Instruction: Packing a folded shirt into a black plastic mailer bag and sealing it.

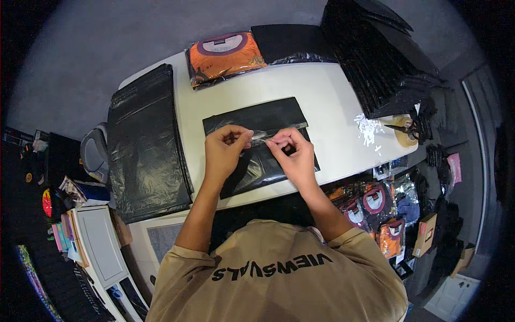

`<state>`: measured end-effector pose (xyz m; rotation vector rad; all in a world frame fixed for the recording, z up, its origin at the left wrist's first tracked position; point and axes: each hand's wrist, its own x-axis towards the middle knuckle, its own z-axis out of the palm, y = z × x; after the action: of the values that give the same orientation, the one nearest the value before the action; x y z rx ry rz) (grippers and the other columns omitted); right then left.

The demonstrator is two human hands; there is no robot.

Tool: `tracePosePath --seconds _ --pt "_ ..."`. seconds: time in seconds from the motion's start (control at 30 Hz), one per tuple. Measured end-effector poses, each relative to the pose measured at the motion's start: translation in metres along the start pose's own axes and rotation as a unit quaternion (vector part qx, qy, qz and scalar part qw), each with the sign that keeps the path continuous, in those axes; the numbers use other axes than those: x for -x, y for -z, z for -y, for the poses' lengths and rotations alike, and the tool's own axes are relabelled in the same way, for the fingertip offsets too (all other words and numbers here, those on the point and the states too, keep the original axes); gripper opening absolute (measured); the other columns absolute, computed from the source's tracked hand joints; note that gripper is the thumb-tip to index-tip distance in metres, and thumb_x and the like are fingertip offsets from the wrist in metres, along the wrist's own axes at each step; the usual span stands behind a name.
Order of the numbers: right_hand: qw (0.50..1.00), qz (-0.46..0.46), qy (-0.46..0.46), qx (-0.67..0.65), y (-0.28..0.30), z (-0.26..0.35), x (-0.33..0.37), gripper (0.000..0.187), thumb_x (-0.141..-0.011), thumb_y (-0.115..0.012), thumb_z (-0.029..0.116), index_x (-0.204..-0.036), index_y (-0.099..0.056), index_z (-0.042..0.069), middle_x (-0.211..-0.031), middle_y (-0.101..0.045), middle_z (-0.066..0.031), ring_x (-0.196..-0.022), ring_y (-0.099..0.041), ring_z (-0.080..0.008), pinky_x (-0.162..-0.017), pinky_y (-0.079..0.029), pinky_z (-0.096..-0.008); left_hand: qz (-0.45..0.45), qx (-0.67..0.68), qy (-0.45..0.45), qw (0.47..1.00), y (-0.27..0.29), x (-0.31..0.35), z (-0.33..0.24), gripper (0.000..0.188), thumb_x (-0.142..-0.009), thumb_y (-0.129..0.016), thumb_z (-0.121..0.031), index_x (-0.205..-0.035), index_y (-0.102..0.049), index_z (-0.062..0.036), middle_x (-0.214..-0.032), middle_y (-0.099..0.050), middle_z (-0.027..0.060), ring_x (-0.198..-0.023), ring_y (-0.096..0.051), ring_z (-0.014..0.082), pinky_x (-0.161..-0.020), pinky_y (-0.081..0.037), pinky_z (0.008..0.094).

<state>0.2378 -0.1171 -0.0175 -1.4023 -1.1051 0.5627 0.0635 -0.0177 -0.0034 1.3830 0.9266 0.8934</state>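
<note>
A black plastic mailing bag [257,110] lies flat on the white table in front of me, its surface creased and shiny. Over its middle, my left hand [228,150] and my right hand [294,155] face each other with thumbs and fingertips pinched. Between them runs a thin clear strip of plastic [259,135], held at both ends. Whether the strip is still joined to the bag is hard to make out. My hands and forearms hide part of the bag.
Stacked black bags [145,139] cover the table's left side. At the back sits a bagged orange shirt [228,56] beside a black package [292,43]. Black bags [375,64] pile up back right. Scissors [402,129], a tape roll [409,138] and white slips [368,129] lie right.
</note>
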Motion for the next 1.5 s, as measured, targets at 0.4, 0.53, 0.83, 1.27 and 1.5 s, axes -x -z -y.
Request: tracePosePath --seconds 0.4,0.53,0.83,1.27,1.5 --pt "0.980 0.021 0.164 0.106 0.011 0.013 -0.007 0.023 -0.083 -0.086 0.002 -0.104 -0.077 0.006 -0.101 -0.071 -0.0076 -0.089 -0.071 -0.0235 -0.075 -0.056 -0.0332 0.000 0.007 0.027 1.000 0.007 0.001 0.000 0.012 -0.100 -0.077 -0.007 -0.102 -0.076 0.0048 -0.090 -0.075 0.0093 -0.080 -0.073 0.0138 -0.073 -0.067 0.0310" --pt "0.964 0.045 0.210 0.158 0.014 0.008 -0.014 0.022 -0.082 -0.086 0.003 -0.102 -0.080 0.007 -0.101 -0.070 -0.0077 -0.091 -0.070 -0.0266 -0.079 -0.057 -0.0373 0.002 0.000 0.030 1.000 0.007 0.001 -0.003 0.012 -0.099 -0.076 -0.006 -0.103 -0.077 0.0048 -0.091 -0.076 0.0091 -0.081 -0.073 0.0134 -0.073 -0.066 0.0306" --pt "0.959 0.071 0.216 0.171 0.016 0.007 -0.018 0.017 -0.082 -0.086 0.003 -0.098 -0.081 0.006 -0.099 -0.069 -0.0077 -0.091 -0.070 -0.0261 -0.080 -0.057 -0.0378 0.020 -0.041 0.022 0.999 0.010 -0.004 -0.003 0.012 -0.098 -0.079 -0.010 -0.100 -0.079 0.0016 -0.089 -0.077 0.0064 -0.079 -0.071 0.0104 -0.067 -0.059 0.0254" --pt "0.946 0.076 0.248 0.194 0.020 0.003 -0.029 0.013 -0.087 -0.081 0.004 -0.098 -0.074 0.004 -0.100 -0.069 -0.0096 -0.093 -0.069 -0.0308 -0.080 -0.057 -0.0405 0.036 -0.088 0.016 0.995 0.008 -0.017 -0.007 0.012 -0.097 -0.077 -0.009 -0.102 -0.081 0.0014 -0.089 -0.078 0.0051 -0.077 -0.069 0.0088 -0.066 -0.056 0.0247" --pt "0.937 0.070 0.269 0.212 0.021 0.003 -0.039 0.013 -0.087 -0.081 0.004 -0.099 -0.075 0.004 -0.101 -0.068 -0.0094 -0.093 -0.068 -0.0310 -0.080 -0.057 -0.0414 0.011 -0.148 -0.031 0.988 0.004 -0.024 -0.009 0.013 -0.095 -0.079 -0.009 -0.100 -0.081 0.0031 -0.089 -0.079 0.0052 -0.077 -0.067 0.0079 -0.070 -0.054 0.0243"
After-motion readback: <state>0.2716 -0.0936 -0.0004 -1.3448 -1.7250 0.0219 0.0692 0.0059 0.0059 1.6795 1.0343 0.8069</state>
